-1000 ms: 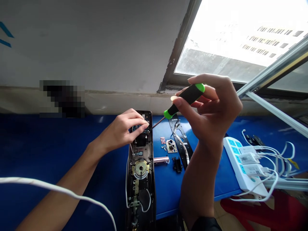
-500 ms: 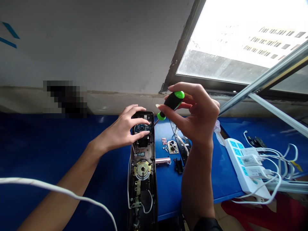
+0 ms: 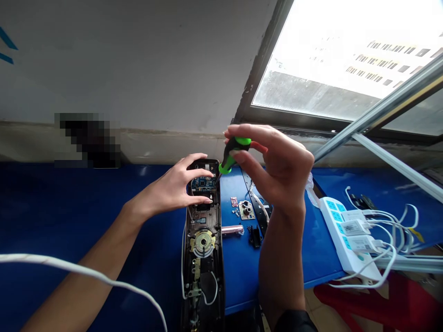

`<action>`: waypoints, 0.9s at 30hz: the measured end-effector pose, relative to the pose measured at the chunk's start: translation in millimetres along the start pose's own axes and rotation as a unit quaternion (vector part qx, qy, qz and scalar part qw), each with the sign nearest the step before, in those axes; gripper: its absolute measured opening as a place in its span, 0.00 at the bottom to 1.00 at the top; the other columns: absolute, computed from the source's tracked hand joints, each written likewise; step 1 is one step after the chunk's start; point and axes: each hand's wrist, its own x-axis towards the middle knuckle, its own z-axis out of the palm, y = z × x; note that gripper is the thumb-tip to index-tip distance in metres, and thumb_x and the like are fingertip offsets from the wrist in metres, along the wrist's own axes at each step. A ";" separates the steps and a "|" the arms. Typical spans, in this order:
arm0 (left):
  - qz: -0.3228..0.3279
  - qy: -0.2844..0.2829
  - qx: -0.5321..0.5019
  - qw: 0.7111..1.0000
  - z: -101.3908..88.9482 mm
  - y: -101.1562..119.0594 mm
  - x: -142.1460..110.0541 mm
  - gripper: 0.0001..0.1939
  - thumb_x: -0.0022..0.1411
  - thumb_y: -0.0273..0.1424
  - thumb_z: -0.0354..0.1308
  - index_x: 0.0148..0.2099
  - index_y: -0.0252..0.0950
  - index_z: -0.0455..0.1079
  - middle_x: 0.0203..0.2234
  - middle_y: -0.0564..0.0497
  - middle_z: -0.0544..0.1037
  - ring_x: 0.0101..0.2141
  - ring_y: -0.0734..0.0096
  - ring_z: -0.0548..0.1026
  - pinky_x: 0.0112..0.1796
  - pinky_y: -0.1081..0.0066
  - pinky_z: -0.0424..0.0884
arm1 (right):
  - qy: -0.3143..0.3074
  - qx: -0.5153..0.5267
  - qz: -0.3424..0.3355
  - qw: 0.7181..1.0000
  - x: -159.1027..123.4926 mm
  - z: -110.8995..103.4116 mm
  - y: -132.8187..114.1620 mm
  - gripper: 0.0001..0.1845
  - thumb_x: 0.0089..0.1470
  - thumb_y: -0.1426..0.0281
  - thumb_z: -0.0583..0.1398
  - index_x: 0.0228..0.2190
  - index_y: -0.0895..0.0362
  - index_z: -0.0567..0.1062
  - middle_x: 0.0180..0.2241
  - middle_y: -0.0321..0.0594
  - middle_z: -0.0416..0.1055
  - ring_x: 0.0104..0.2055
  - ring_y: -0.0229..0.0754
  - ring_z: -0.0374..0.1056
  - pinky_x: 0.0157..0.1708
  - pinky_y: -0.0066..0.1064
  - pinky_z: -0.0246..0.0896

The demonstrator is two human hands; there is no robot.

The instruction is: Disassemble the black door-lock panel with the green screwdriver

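Surface: blue desk (image 3: 242, 286) | Lay on it: opened door-lock housing (image 3: 202, 258), black metal mounting plate (image 3: 262, 216), beige lock plate (image 3: 246, 209), small red circuit board (image 3: 234, 201), loose screws (image 3: 237, 212), pinkish metal cylinder (image 3: 232, 229), black bracket (image 3: 254, 236), white power strip (image 3: 341, 235)

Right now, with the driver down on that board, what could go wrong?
The screwdriver in the right hand has its tip at the circuit board. A slip could scratch the board or jab the left hand, whose fingers sit on either side of it. The small loose screws could get knocked and lost. The white cable crossing in front of the left forearm might snag and jerk that arm.
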 end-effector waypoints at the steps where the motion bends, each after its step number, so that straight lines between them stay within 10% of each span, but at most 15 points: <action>1: 0.002 0.000 0.000 1.000 0.1 0.0 0.1 0.29 0.57 0.48 0.73 0.58 0.43 0.78 0.71 0.42 0.60 0.68 0.41 0.63 0.67 0.44 0.65 | 0.017 -0.009 -0.008 1.000 0.3 -0.1 1.6 0.16 0.62 0.68 0.66 0.50 0.42 0.80 0.47 0.36 0.80 0.47 0.47 0.78 0.44 0.44 0.81; 8: 0.003 -0.004 0.000 1.000 -0.1 -1.3 -0.2 0.28 0.58 0.49 0.72 0.57 0.43 0.78 0.71 0.42 0.60 0.68 0.41 0.63 0.67 0.44 0.64 | 0.002 0.038 0.000 0.999 -0.2 -3.0 1.5 0.19 0.66 0.72 0.59 0.55 0.47 0.79 0.54 0.40 0.78 0.52 0.48 0.77 0.53 0.50 0.76; 15: 0.008 -0.001 0.015 1.000 1.0 -1.5 -0.8 0.28 0.57 0.49 0.72 0.57 0.45 0.78 0.71 0.42 0.60 0.68 0.41 0.63 0.67 0.42 0.65 | 0.055 0.014 -0.031 0.998 -0.1 -7.4 12.4 0.17 0.55 0.66 0.72 0.47 0.44 0.84 0.40 0.38 0.75 0.40 0.44 0.74 0.36 0.41 0.77; 21: 0.011 -0.008 0.019 1.000 1.2 -3.1 0.0 0.28 0.57 0.49 0.72 0.56 0.44 0.78 0.71 0.43 0.60 0.69 0.42 0.62 0.67 0.44 0.64 | -0.037 0.034 0.027 0.998 -3.3 -10.5 6.8 0.20 0.68 0.67 0.57 0.58 0.44 0.76 0.57 0.38 0.77 0.53 0.49 0.77 0.52 0.49 0.79; 27: 0.003 -0.008 0.021 1.000 1.8 -2.6 -0.6 0.28 0.58 0.50 0.71 0.57 0.43 0.78 0.71 0.43 0.60 0.69 0.42 0.62 0.67 0.45 0.64 | 0.052 0.039 -0.015 0.998 -1.7 -10.0 13.0 0.18 0.54 0.70 0.72 0.47 0.46 0.84 0.41 0.37 0.79 0.42 0.44 0.76 0.39 0.40 0.78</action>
